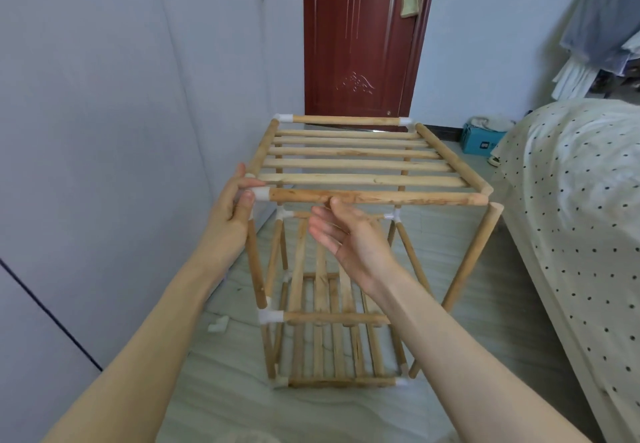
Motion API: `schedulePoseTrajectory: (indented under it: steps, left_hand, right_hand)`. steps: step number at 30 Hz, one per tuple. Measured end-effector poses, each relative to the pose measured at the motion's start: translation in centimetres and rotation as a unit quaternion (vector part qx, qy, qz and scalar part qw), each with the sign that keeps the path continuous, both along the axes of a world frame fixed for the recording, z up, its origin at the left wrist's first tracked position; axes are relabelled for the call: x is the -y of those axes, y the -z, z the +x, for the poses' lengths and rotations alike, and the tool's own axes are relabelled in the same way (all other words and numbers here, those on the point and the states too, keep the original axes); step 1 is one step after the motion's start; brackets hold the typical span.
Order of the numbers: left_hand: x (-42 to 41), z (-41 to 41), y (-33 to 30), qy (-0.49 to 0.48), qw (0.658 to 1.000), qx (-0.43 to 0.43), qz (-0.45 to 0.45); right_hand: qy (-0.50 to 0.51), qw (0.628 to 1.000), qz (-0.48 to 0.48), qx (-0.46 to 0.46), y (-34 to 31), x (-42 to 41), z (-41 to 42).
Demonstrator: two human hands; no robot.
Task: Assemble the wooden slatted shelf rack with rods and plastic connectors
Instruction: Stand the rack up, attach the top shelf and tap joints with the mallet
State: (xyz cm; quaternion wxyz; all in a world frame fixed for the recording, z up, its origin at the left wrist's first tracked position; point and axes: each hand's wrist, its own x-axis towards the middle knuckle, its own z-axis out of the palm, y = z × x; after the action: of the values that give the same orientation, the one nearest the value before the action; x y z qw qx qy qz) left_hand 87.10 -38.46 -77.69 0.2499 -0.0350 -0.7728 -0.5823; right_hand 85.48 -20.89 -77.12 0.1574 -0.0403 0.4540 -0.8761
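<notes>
The rack [346, 235] stood on the pale floor [221, 387], and all positions below were taken from it. Nearest the viewer, its bottom front rod lay close to the floor between two white connectors. Just left of the rack's lower left side, a loose white connector [218, 325] lay on the floor, apart from the frame.

The right hand [346, 238] was held under the top front rod [377, 197], palm up, fingers spread and relaxed, gripping nothing; only the thumb tip met the rod's underside. The left hand [232, 207] pinched the top front-left connector [261, 194] between thumb and fingers.

At the top front-right corner, the front rod's end and the side rod's end both sat bare, and the right front leg [474, 262] leaned outward, its top end apart from that corner. The top shelf's slats ran left to right, with white connectors at both far corners.

Left of the rack, a grey wall [104, 131] stood near, leaving a narrow strip of floor. Right of it, a dotted bed [571, 200] stood close to the leaning leg. Beyond the rack stood a red-brown door [353, 37], with a blue box [481, 139] on the floor at its right.
</notes>
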Motion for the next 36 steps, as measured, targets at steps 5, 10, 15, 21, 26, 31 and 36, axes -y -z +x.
schedulePoseTrajectory:
  steps: [5, 10, 15, 21, 26, 31, 36]
  left_hand:
    - [0.9, -1.0, -1.0, 0.007, 0.999, 0.027, -0.039]
    - [2.5, -1.3, -0.7, 0.039, 0.998, 0.039, -0.035]
    - [7.0, 0.2, 7.2, 0.001, 0.995, 0.098, -0.037]
    - [14.9, 2.2, 23.4, -0.102, 0.935, 0.328, -0.089]
    - [17.8, 1.9, 34.2, -0.101, 0.884, 0.443, -0.114]
    - [18.2, -2.3, 39.5, -0.067, 0.861, 0.457, -0.213]
    - [18.7, -7.4, 41.6, -0.034, 0.840, 0.438, -0.318]
  right_hand:
    - [-0.104, 0.959, 0.263, -0.024, 3.5, 2.3, 1.9]
    - [-0.206, 0.869, 0.445, -0.070, 8.2, 5.8, 1.2]
    - [-0.277, 0.833, 0.476, -0.047, 16.1, 11.6, 0.8]
    - [-0.313, 0.771, 0.553, -0.043, 26.9, 18.2, -0.6]
    - [-0.402, 0.606, 0.664, -0.174, 35.4, 20.7, -1.7]
    - [-0.451, 0.462, 0.716, -0.267, 40.6, 18.8, -2.7]
    - [-0.482, 0.445, 0.706, -0.265, 42.4, 19.0, -4.0]
